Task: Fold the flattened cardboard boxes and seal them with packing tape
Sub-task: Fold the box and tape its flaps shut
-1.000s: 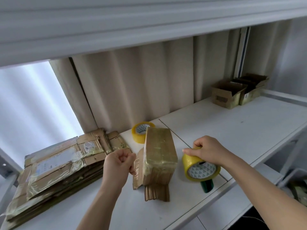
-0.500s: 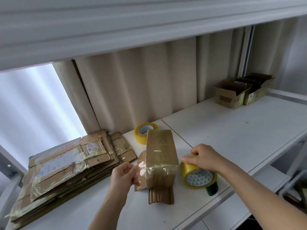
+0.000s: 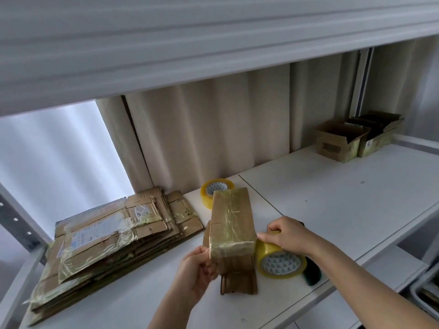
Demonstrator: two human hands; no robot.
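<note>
Head view, white shelf (image 3: 332,210), beige curtain (image 3: 213,134)

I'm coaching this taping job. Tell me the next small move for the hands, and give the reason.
Probably press the tape down over the near end of the box and cut it free. The left hand pinches the tape at the box's near left corner, and the right hand grips the tape roll tight against its right side, so the strip looks fully drawn across.
</note>
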